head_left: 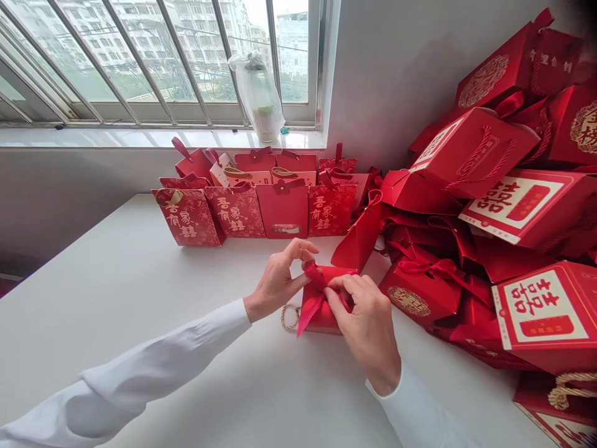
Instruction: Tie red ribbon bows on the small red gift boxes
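Observation:
A small red gift box [321, 322] sits on the white table in front of me, with a red ribbon [311, 314] at its top. My left hand [282, 277] comes from the left and pinches a loop of the ribbon between thumb and fingers. On the other side my right hand [364, 314] is closed on the ribbon near its middle, thumb and forefinger together. One ribbon tail hangs down over the front of the box. A gold cord [290, 317] pokes out at the box's left side. The fingers hide much of the knot area.
Behind the hands stand rows of red gift bags [282, 211]. A leaning red bag [358, 235] is just beyond the box. Many red boxes [545, 305] are heaped at the right. A bottle in a plastic bag [262, 102] stands on the windowsill [163, 138].

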Demonstrator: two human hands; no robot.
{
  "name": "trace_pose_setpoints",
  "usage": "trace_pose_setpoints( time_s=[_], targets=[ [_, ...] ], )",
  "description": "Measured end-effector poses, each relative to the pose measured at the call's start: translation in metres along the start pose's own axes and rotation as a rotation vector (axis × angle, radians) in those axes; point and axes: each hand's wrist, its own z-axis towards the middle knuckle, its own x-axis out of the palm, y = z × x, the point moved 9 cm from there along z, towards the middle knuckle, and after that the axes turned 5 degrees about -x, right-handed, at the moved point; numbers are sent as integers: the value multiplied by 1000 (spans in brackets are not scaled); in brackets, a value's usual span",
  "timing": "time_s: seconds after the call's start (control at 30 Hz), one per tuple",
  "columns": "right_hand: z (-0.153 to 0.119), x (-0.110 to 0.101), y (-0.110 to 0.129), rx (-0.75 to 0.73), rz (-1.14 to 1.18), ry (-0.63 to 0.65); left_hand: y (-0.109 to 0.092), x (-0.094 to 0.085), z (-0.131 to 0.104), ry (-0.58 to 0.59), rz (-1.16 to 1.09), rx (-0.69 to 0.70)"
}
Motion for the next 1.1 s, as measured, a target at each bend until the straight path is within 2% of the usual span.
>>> trace_pose_setpoints(
  time_s=[0.27, 0.47, 0.7, 0.9, 1.1],
  targets=[
    [-2, 1, 2, -10, -53, -2, -2, 0, 0, -30, -1, -38],
    [-2, 2, 1, -10, -60, -3, 2, 3, 4, -43, -122, -126],
    [-3, 1, -1, 20, 23, -5, -5, 13, 6, 72, -260, -108],
    [-3, 2, -1, 19, -38, 10, 4, 10, 8, 4, -259, -129],
    [-3, 2, 2, 2, -99, 13, 3, 8, 10, -68, -189, -168]
  ],
)
